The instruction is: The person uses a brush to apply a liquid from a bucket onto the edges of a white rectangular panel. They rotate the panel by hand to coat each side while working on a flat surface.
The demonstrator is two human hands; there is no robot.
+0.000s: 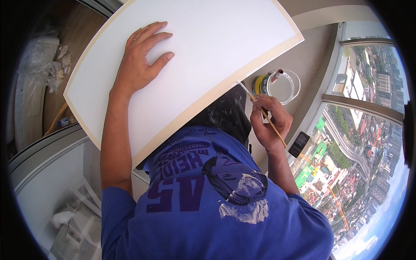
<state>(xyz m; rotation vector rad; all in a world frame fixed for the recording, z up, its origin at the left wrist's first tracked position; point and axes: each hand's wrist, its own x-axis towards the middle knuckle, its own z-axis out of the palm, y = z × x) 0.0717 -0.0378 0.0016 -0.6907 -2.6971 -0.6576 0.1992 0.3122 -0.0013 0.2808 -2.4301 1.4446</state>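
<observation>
Paintbrush: a thin brush (273,126) with a wooden handle and whitened bristles, held at the panel's near edge; whether the bristles touch that edge is hard to tell.
Right grip: the right hand (272,120) pinches the handle between thumb and fingers; some of the fingertips are hidden behind the hand.
Brush in the grip: the bristle end juts forward and left of the fingers, while the tail of the handle runs back past the hand toward the wrist.
White panel: a broad white panel (186,65) with a tan border lies left of the brush, over the person's lap; its far part is cut off by the upper rim, and what supports it underneath is hidden.
Left grip: the left hand (141,60) rests on the white face, fingers spread, a ring on one of them.
Bucket: just beyond the right hand, a bucket (260,86) with a yellow and dark side and a raised handle; something pale shows inside, liquid or bare bottom I cannot tell, and a stick-like tool (277,75) with a reddish-brown end leans at the rim.
Phone: a dark phone (299,144) lies near the right wrist, beside the window (359,104).
Lower left: pale pieces (76,221), too blurred to name.
Upper left: crumpled clear plastic (41,65), partly lost in the dark rim.
</observation>
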